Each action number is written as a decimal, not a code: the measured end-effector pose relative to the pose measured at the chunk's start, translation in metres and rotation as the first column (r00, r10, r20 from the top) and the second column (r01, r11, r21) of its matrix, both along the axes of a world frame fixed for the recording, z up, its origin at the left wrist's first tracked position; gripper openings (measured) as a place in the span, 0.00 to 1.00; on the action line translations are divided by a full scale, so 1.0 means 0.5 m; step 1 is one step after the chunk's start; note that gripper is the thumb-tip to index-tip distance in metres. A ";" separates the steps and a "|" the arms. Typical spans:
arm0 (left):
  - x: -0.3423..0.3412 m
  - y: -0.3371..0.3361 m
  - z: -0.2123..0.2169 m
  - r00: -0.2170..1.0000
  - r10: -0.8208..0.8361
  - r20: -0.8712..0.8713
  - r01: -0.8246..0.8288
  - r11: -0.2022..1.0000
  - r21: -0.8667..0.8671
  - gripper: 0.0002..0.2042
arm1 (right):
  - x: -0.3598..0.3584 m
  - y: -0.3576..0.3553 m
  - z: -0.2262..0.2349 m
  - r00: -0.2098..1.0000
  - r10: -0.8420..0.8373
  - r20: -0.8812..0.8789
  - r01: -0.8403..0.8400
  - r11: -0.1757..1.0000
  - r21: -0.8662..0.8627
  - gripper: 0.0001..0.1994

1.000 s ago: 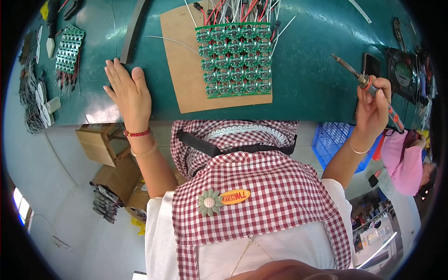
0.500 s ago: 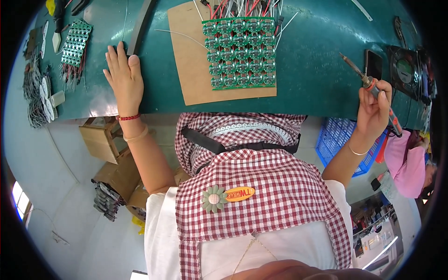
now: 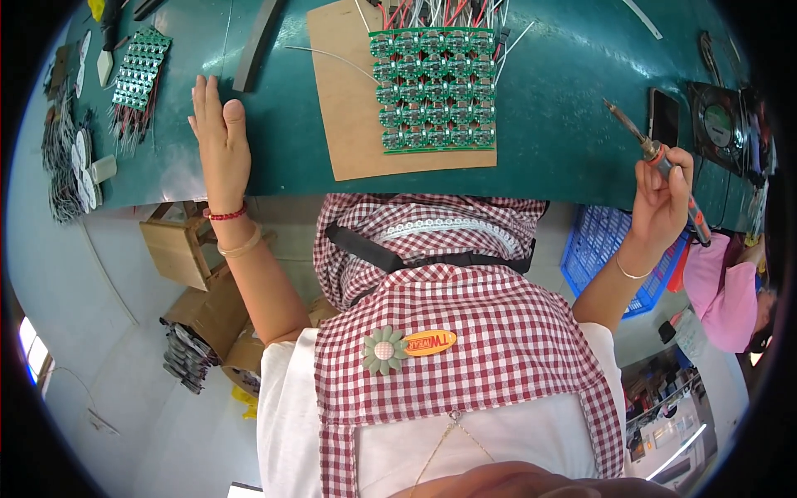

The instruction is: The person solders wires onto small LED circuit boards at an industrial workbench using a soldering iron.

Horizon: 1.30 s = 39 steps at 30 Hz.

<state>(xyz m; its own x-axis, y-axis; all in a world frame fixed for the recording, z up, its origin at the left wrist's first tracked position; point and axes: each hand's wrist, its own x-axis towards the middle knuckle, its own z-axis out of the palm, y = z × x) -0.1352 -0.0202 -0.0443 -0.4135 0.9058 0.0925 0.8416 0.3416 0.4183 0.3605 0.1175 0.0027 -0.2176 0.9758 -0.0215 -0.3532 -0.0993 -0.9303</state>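
My right hand (image 3: 660, 199) grips a soldering iron (image 3: 656, 156) with its tip pointing up and left, held above the green table (image 3: 564, 124) right of the work. A panel of small green circuit boards (image 3: 436, 90) with red and white wires lies on a brown cardboard sheet (image 3: 344, 108) at the table's middle. My left hand (image 3: 220, 137) rests flat and open on the table, left of the cardboard, just below a dark grey bar (image 3: 256, 46). It holds nothing.
A second green board panel (image 3: 139, 70) and bundles of wires (image 3: 66, 166) lie at the far left. A phone (image 3: 664, 116) and a small fan (image 3: 718, 124) sit at the right. Below the table are cardboard boxes (image 3: 178, 249) and a blue crate (image 3: 606, 249). Another person in pink (image 3: 730, 282) sits right.
My left hand has slid farther up the table toward the dark bar. The right hand with the soldering iron has stayed about where it was.
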 end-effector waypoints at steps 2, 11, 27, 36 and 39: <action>0.003 -0.001 0.000 1.000 -0.003 0.000 0.003 1.000 0.000 0.29 | 0.003 0.000 -0.004 1.000 0.003 0.008 -0.003 1.000 -0.001 0.10; 0.016 -0.007 0.006 1.000 0.000 0.015 0.000 0.999 0.036 0.28 | 0.003 0.000 -0.012 1.000 0.002 -0.018 -0.003 1.000 -0.012 0.09; 0.030 -0.011 0.019 1.000 0.018 0.006 -0.018 0.999 0.045 0.29 | -0.007 0.008 -0.012 1.000 0.001 -0.011 -0.001 1.000 -0.028 0.10; 0.041 -0.016 0.033 0.999 0.033 0.017 -0.034 0.998 0.057 0.29 | -0.009 0.007 -0.018 1.000 0.013 -0.018 -0.014 0.999 -0.030 0.10; 0.050 -0.015 0.038 0.999 0.026 0.037 -0.029 0.997 0.077 0.29 | -0.012 0.006 -0.016 1.000 -0.021 -0.009 0.020 0.999 -0.050 0.10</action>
